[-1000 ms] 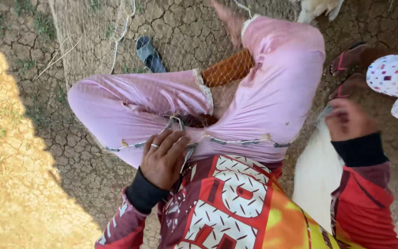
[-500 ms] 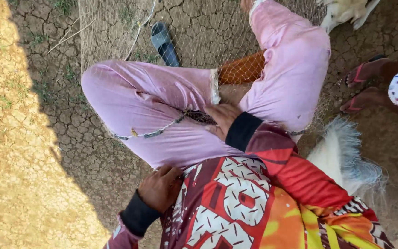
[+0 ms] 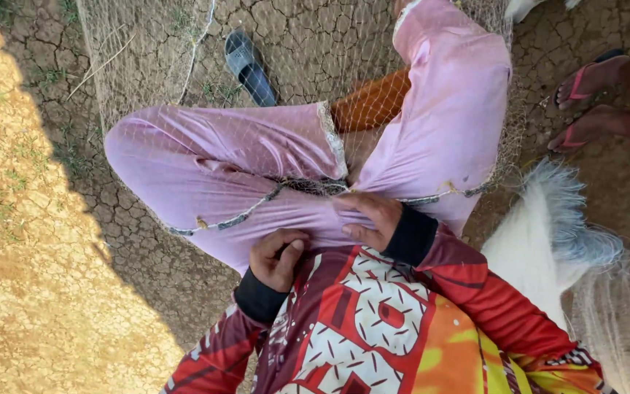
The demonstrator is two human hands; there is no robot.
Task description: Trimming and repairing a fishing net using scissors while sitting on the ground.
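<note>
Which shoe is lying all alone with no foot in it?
The dark blue sandal on the cracked ground under the net. The two pink sandals at the right have feet in them.
</note>
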